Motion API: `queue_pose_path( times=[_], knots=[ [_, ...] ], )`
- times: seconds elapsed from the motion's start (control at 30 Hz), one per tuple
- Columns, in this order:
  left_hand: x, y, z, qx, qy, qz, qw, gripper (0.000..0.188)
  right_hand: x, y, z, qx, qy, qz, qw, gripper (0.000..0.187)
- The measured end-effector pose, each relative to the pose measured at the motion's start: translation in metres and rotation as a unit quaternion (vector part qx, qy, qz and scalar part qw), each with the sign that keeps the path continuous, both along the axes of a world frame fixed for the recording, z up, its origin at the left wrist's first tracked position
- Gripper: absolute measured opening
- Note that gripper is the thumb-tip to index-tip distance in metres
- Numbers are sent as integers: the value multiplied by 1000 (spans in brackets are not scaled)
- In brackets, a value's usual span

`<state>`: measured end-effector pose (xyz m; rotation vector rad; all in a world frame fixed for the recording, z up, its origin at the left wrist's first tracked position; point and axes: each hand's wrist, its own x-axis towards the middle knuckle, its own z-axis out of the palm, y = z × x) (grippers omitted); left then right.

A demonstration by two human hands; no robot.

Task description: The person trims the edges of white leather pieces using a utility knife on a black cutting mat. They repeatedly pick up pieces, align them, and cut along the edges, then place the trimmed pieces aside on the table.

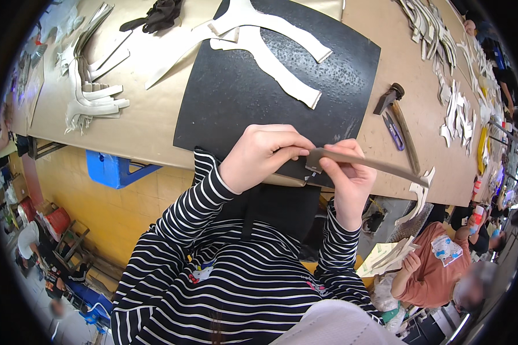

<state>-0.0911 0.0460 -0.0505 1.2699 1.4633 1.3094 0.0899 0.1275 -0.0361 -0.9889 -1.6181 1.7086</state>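
Observation:
Just off the front edge of the table, I hold a grey-brown strip point(382, 163) with a wider, folded-looking end. My left hand point(263, 154) pinches at that wide end, its fingertips pressed together. Fingers and thumb of my right hand point(351, 175) are closed around the strip, and its long tail reaches out to the right. Beyond my hands, a black mat point(224, 109) carries white curved, forked pieces point(282, 72), apparently sheet material such as leather. What exactly lies under my left fingertips is hidden.
Right of the mat lie a hammer point(407, 135) and purple-handled thread snips point(393, 131). White cut pieces are stacked at the left point(95, 103) and spread at the far right point(457, 115). A blue stool point(106, 169) stands below the table. Another person point(437, 264) sits at the lower right holding pieces.

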Motion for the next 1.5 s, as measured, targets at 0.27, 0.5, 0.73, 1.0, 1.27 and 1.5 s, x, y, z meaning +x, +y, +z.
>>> queue_pose_path(
  times=[0.27, 0.5, 0.73, 1.0, 1.27, 1.5],
  knots=[
    [-16, 38, -18, 70, 343, 103, 931, 28, -7, 25, 1, 11, -57, -42, 997, 18],
    [-47, 35, -33, 83, 329, 32, 940, 25, -17, 34, 1, -34, -151, 20, 988, 17],
    [-31, 41, -29, 67, 370, 86, 923, 25, -26, 56, -12, -35, -82, 41, 995, 17],
    [-49, 33, -25, 61, 324, -28, 944, 26, -25, 48, -3, -91, -117, 41, 988, 17],
    [-47, 33, -34, 73, 299, 28, 951, 23, -34, 45, -11, -29, -134, 54, 989, 17],
    [-45, 34, -33, 60, 305, 42, 949, 22, -36, 50, -13, 11, -163, 59, 985, 17]
  ],
)
